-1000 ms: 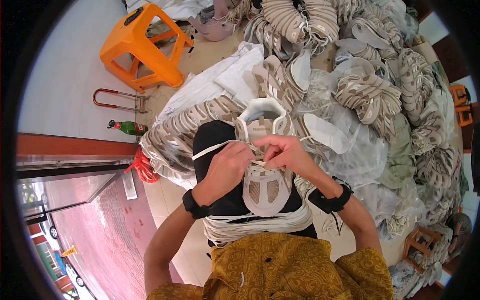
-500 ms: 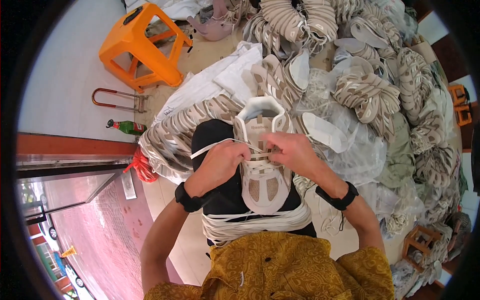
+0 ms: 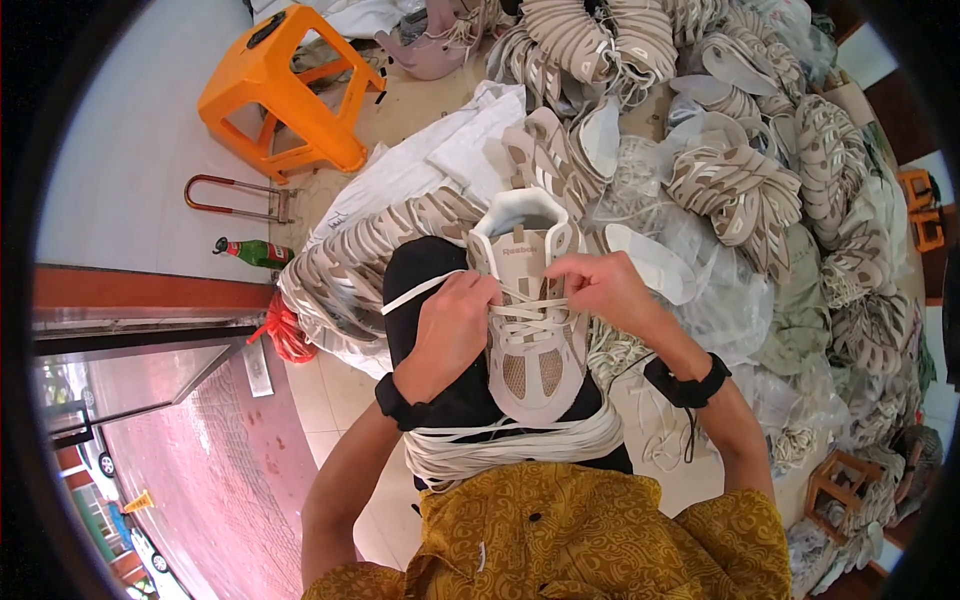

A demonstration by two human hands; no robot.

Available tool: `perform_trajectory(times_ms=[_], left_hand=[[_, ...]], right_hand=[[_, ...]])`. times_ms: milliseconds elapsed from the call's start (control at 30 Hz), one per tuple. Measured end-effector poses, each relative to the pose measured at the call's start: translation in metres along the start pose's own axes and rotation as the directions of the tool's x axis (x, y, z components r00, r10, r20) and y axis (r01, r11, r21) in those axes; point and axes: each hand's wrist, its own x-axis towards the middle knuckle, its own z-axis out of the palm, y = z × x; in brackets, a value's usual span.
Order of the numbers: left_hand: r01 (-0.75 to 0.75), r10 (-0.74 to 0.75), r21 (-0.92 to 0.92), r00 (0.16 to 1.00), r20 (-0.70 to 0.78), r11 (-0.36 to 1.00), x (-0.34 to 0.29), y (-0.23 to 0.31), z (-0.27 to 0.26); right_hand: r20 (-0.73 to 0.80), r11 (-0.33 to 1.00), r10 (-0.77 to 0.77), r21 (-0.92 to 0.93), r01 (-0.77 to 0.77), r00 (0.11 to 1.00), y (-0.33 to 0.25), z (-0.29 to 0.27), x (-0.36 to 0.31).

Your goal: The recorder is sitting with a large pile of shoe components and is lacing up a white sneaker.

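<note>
A beige and white sneaker (image 3: 540, 375) rests on my lap with its toe toward me. Cream shoelaces (image 3: 528, 328) cross over its tongue (image 3: 519, 256). At the shoe's left edge, my left hand (image 3: 458, 318) pinches a lace, and a loose length sticks out to the left over my dark-trousered knee (image 3: 420, 268). My right hand (image 3: 608, 292) is at the right eyelets, thumb and forefinger closed on the lace there. Across my thighs lies a thick bundle of cream laces (image 3: 510, 450).
Stacked shoe uppers (image 3: 370, 250) lie beyond my left knee. More piles of uppers (image 3: 735, 185), a white insole (image 3: 648, 262) and clear plastic bags (image 3: 725, 310) spread to the right. An orange stool (image 3: 285, 90), a green bottle (image 3: 255, 253) and red cord (image 3: 285, 330) are at the left.
My hands have moved apart, the right one outward to the shoe's right edge. The crossed laces now show between them. The left wrist has shifted slightly toward me.
</note>
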Motion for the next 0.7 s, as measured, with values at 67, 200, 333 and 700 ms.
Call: perform_trajectory(times_ms=[67,200,333,700], left_hand=[[0.020,-0.020,0.021,1.000,0.006,1.000,-0.003,-0.001,0.002],[0.047,-0.049,0.041,0.998,0.043,0.998,-0.003,0.001,0.001],[0.013,-0.014,0.021,0.998,0.056,1.000,-0.001,0.006,-0.007],[-0.048,-0.017,0.342,0.983,0.184,0.938,0.010,-0.014,-0.029]], right_hand=[[0.033,0.999,0.013,0.051,-0.015,0.999,-0.002,-0.008,-0.002],[0.073,0.962,0.144,0.225,-0.157,0.987,0.020,-0.036,-0.012],[0.114,0.910,0.225,0.330,-0.250,0.968,0.037,-0.035,-0.013],[-0.108,0.652,-0.539,-0.682,0.333,0.835,0.018,-0.018,0.009]])
